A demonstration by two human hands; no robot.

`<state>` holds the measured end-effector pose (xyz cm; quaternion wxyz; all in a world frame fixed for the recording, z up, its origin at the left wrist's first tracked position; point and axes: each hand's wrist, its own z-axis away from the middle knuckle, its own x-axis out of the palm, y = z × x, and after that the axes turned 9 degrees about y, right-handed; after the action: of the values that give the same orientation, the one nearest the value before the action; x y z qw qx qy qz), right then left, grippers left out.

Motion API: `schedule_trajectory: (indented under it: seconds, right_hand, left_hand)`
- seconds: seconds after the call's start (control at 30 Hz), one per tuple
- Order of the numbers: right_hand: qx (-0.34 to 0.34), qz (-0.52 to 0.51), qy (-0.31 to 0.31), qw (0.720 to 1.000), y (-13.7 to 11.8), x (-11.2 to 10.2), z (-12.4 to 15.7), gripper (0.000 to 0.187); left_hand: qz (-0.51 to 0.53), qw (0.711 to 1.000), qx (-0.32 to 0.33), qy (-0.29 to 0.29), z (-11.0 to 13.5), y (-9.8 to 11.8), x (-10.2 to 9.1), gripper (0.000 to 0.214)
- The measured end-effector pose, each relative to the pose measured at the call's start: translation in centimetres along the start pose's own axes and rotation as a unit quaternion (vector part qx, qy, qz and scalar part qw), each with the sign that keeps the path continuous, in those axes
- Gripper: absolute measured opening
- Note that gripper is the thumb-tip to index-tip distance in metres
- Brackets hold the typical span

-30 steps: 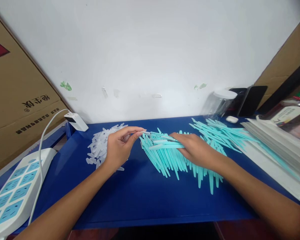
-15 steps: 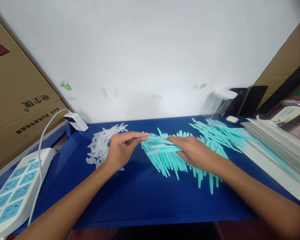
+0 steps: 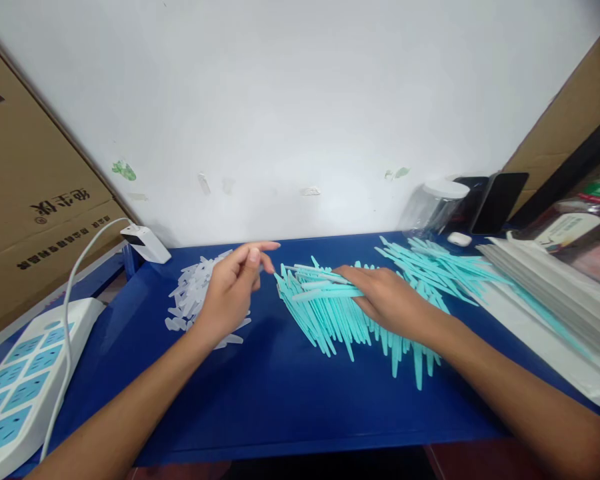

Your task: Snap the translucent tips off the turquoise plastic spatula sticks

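Teal sticks [image 3: 330, 320] lie heaped at mid-tabletop [image 3: 280, 400], toward its back edge. Right hand [image 3: 387, 300] rests on the heap, fingers curled, apparently pinching a few sticks. Left hand [image 3: 230, 293] hovers over clear caps [image 3: 187, 300] left of the heap, fingers loosely spread, holding nothing.

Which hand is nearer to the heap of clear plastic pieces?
Left. The left hand hovers at the right edge of the clear plastic pieces, partly over them; the right hand holds teal sticks farther to the right.
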<state>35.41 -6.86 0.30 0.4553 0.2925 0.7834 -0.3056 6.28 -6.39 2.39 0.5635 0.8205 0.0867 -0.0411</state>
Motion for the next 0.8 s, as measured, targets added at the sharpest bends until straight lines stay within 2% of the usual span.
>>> schedule_trajectory:
  seconds: [0.1,0.2,0.4,0.5,0.6,0.67,0.73,0.8]
  right_hand:
    - [0.012,-0.007,0.005,1.000,0.5,-0.2,-0.2,0.038]
    - [0.010,-0.025,0.012,1.000,0.8,-0.2,-0.5,0.034]
    - [0.019,-0.030,0.015,0.999,1.4,0.1,-0.6,0.028]
    - [0.021,-0.032,0.014,0.999,1.6,0.2,-0.6,0.026]
    - [0.018,-0.033,0.012,0.999,1.5,0.2,-0.6,0.024]
    - [0.013,-0.038,0.012,0.999,1.5,0.2,-0.6,0.022]
    - [0.011,-0.041,0.013,0.999,1.5,0.1,-0.6,0.022]
    - [0.013,-0.040,0.013,0.999,1.6,0.1,-0.6,0.022]
  left_hand:
    - [0.082,0.992,-0.096,-0.023,-1.0,-0.5,-0.7,0.031]
    - [0.124,0.978,-0.160,-0.050,-1.5,-1.0,-1.1,0.031]
    - [0.183,0.950,-0.238,-0.084,-1.8,-1.9,-1.0,0.039]
    - [0.180,0.948,-0.248,-0.082,-2.1,-2.5,-1.1,0.044]
    - [0.101,0.971,-0.203,-0.073,-2.6,-3.2,-1.5,0.041]
    - [-0.026,0.992,-0.106,-0.065,-2.9,-3.6,-2.0,0.032]
    - [-0.181,0.979,0.013,-0.096,-3.3,-3.9,-2.8,0.021]
    - [-0.278,0.942,0.086,-0.167,-3.5,-3.9,-3.4,0.018]
